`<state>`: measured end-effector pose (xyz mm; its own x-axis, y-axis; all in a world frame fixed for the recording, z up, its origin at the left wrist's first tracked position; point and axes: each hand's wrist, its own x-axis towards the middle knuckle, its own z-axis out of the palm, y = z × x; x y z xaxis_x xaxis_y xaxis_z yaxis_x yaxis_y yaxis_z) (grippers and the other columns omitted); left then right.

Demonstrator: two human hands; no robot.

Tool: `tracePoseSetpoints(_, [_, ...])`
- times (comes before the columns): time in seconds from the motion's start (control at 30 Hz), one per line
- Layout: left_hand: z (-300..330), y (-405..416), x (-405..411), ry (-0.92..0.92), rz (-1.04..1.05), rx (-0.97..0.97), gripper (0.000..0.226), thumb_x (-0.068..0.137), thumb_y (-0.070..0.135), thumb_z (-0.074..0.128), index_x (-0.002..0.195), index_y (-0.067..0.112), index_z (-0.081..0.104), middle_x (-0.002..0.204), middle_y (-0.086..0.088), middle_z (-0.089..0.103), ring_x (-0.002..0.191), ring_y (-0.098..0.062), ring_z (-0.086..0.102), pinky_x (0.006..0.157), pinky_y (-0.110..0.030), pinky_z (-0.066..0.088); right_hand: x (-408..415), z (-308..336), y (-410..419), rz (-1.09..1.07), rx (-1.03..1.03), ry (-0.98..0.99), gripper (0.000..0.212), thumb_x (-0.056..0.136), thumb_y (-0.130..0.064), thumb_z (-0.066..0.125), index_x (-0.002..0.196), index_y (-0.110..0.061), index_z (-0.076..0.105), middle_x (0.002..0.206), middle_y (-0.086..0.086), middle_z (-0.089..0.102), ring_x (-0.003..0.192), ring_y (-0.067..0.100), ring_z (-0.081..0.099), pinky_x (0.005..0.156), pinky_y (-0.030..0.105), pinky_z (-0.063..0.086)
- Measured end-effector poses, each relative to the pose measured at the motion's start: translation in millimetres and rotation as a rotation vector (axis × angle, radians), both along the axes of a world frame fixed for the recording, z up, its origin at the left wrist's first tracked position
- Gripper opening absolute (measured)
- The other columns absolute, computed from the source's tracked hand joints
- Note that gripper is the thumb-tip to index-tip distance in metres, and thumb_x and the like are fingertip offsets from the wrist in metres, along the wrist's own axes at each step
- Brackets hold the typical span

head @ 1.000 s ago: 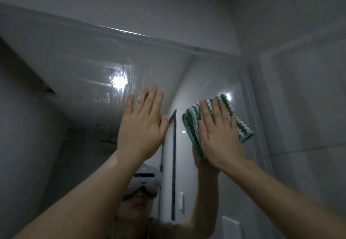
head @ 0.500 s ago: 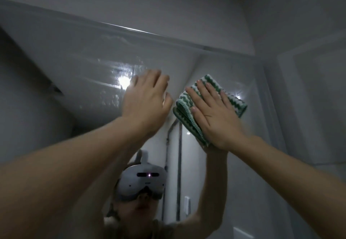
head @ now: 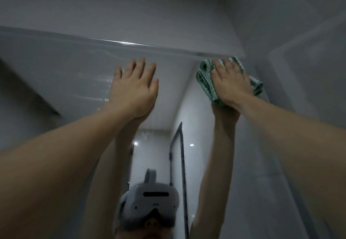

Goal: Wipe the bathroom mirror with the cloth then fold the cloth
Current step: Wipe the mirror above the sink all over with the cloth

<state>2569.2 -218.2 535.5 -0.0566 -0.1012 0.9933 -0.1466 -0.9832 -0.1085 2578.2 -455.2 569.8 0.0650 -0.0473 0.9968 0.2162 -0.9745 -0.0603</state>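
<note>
Head view showed both bare forearms raised; the left hand (head: 133, 90) lay flat with straight fingers on the wide wall mirror (head: 56, 81), while the right hand (head: 229, 83) pressed straight fingers over the folded green-and-white striped cloth (head: 205, 81) at the mirror's top right corner.

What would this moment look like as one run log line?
phase: wiping | right hand: presses cloth flat on mirror, top right corner | left hand: open on glass | fold: not yet

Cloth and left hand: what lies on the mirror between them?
Nothing: in the head view the stretch of mirror between the left hand and the cloth under the right hand is bare glass, showing only reflections.
</note>
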Motion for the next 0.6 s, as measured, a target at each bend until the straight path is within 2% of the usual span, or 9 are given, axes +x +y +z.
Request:
tracePoseSetpoints(0.3, [-1.5,0.6,3.6,-0.033,0.013,-0.005,0.053,0.100,0.041,0.018,0.151,0.029,0.009,0.159,0.002,0.003,0.145,-0.017,0.000,0.116,-0.041,-0.002,5.2,7.9,-39.3,-0.040,0.224,0.034,0.052,0.101,-0.040,0.013,0.151,-0.027,0.007,0.160,0.000,0.000,0.146,0.017,-0.003,0.118,0.041,-0.003])
tracePoseSetpoints(0.43, [-1.5,-1.9,3.3,-0.038,0.009,-0.006,0.053,0.099,0.040,0.018,0.151,0.028,0.010,0.159,0.001,0.003,0.145,-0.017,0.000,0.116,-0.042,-0.002,0.1,11.3,-17.8,-0.022,0.356,0.075,0.051,0.102,-0.037,0.012,0.151,-0.026,0.006,0.160,0.001,-0.002,0.146,0.020,-0.005,0.117,0.045,-0.004])
tracePoseSetpoints(0.5, [-1.8,-2.5,3.4,-0.044,0.010,-0.008,0.053,0.099,0.040,0.019,0.151,0.028,0.011,0.159,0.001,0.004,0.145,-0.018,0.001,0.116,-0.042,-0.002,-0.6,12.2,11.1,-0.035,0.317,0.059,0.051,0.102,-0.037,0.013,0.151,-0.027,0.007,0.160,0.000,-0.002,0.146,0.020,-0.005,0.117,0.045,-0.006])
tracePoseSetpoints(0.6, [-1.8,-2.5,4.2,-0.052,0.008,-0.015,0.054,0.099,0.039,0.018,0.151,0.026,0.011,0.159,0.001,0.005,0.145,-0.018,0.003,0.116,-0.043,-0.001,-1.2,5.7,77.9,-0.018,0.039,-0.035,0.050,0.102,-0.037,0.015,0.151,-0.027,0.009,0.160,0.000,0.000,0.146,0.018,-0.004,0.118,0.045,-0.005])
